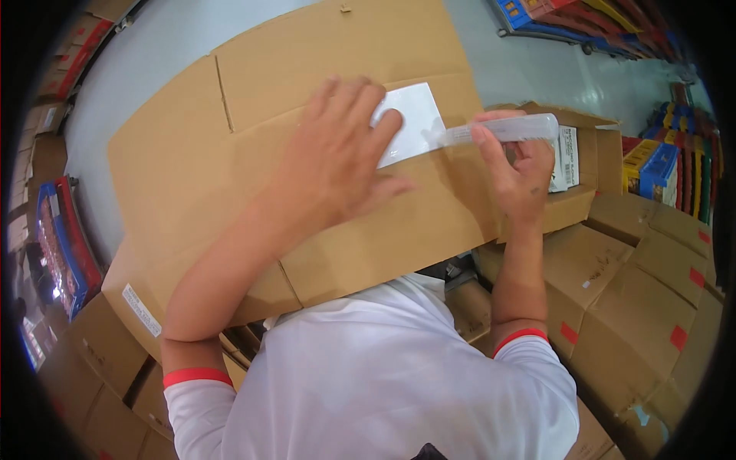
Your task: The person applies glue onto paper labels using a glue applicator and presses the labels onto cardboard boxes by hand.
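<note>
A flattened cardboard box (383, 230) lies across in front of me, with a white sheet of paper (418, 111) on it. My left hand (333, 153), slightly blurred, is open over the sheet's left side, fingers spread. I cannot tell how firmly it touches. My right hand (517, 165) is closed around a roll of clear tape (529, 126), seen nearly edge-on. From the roll, a strip of tape reaches left to the right edge of the sheet.
An open carton (602, 157) with a printed white label inside stands at the right. Stacked cardboard boxes (636, 299) with red stickers fill the lower right, and more boxes (107, 345) are at the lower left. Colourful crates (652, 169) stand farther right on the grey floor (506, 69).
</note>
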Demonstrator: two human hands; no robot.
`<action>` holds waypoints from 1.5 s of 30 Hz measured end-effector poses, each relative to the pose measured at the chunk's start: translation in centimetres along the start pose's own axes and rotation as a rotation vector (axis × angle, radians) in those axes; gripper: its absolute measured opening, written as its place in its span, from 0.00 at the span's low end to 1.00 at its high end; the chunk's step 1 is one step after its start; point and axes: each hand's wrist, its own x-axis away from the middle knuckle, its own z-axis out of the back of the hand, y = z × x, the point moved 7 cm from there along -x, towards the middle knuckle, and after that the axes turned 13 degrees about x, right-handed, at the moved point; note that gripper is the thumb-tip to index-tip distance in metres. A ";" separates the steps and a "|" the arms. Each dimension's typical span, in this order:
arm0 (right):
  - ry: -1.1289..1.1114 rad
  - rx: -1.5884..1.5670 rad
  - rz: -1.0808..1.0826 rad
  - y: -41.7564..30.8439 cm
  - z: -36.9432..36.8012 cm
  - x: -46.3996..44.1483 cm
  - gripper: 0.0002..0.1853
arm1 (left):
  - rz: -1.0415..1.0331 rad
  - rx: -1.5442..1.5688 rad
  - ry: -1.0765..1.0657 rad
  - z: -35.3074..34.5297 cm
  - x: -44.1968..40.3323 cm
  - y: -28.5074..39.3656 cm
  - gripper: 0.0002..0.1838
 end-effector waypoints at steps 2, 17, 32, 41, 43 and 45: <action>0.011 0.016 0.050 -1.9 0.0 0.2 0.04 | 0.049 0.023 -0.073 -1.0 -0.3 0.8 0.29; -0.174 -0.980 -0.353 -7.7 -10.0 -0.1 0.16 | 0.042 1.181 1.120 12.6 4.0 -5.6 0.21; 0.001 -0.758 -0.258 -7.6 -5.9 -2.5 0.09 | 0.203 1.592 1.025 11.4 6.2 -5.8 0.17; -0.276 0.063 -0.260 0.0 -2.2 -3.8 0.09 | 0.347 0.561 0.374 3.1 5.9 -7.0 0.09; -0.267 0.098 -0.242 0.9 -2.8 -3.7 0.10 | 0.333 0.508 0.330 2.3 5.7 -6.8 0.11; -0.257 0.130 -0.219 1.1 -2.9 -4.0 0.11 | 0.291 0.338 0.240 1.7 5.5 -6.6 0.10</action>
